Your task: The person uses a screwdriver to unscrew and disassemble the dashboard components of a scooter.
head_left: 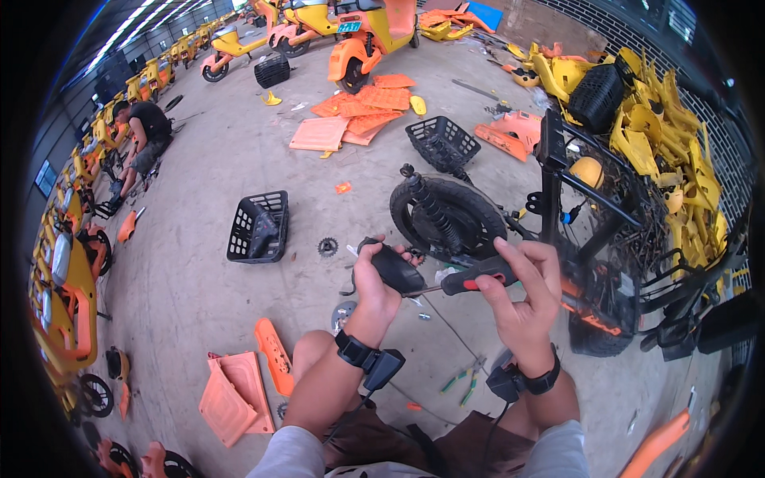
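My left hand [378, 280] is wrapped round a black rounded plastic part [400, 269], whose exact kind I cannot make out. In my right hand [526, 299] is a screwdriver with a black and red handle [480, 277]. Its shaft points left and reaches the lower edge of the black part; the tip itself is hard to see. Just beyond my hands a wheel with a black tyre [486, 209] lies on the floor, a black shock absorber [434, 211] across it. A small sprocket [327, 247] rests left of my left hand.
Black baskets [280, 239] [443, 142] stand on the concrete floor. Green-handled pliers [468, 387] lie near my knees. Orange panels [239, 394] are at the left. A black scooter frame [594, 199] stands close on the right, before heaped yellow panels [649, 119]. A person [147, 131] sits far left.
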### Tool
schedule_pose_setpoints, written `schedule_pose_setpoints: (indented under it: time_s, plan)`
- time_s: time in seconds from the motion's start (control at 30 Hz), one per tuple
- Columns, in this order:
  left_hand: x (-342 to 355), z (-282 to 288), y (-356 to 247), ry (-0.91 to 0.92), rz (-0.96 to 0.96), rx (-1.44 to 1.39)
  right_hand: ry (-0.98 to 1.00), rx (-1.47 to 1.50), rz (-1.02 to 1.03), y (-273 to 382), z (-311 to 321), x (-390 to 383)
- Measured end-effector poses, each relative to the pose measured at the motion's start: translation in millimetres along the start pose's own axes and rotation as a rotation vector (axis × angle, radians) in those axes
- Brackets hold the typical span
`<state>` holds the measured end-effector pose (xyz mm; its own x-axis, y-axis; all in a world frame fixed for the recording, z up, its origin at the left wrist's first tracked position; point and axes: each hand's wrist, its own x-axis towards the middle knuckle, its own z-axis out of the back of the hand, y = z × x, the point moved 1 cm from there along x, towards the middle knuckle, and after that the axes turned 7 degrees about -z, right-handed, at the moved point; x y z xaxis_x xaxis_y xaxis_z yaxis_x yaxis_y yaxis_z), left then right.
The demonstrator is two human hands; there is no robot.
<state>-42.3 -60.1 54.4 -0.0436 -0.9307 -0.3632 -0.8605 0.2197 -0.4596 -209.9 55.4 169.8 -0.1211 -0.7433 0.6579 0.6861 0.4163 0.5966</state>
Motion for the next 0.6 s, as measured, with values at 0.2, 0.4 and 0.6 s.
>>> schedule_pose_setpoints:
  time_s: [0.2,0.4,0.6]
  plan:
    - [1.0,1.4,0.5,-0.001,-0.028,0.035,-0.02,0.039,0.09,0.1,-2.1,10.8]
    - [2.6,2.9,-2.2,0.02,-0.045,0.044,0.01,0.022,0.021,-3.6,-6.6,13.4]
    - [2.6,3.1,3.8,0.025,-0.03,0.033,0.006,0.021,-0.031,-0.2,-2.8,12.4]
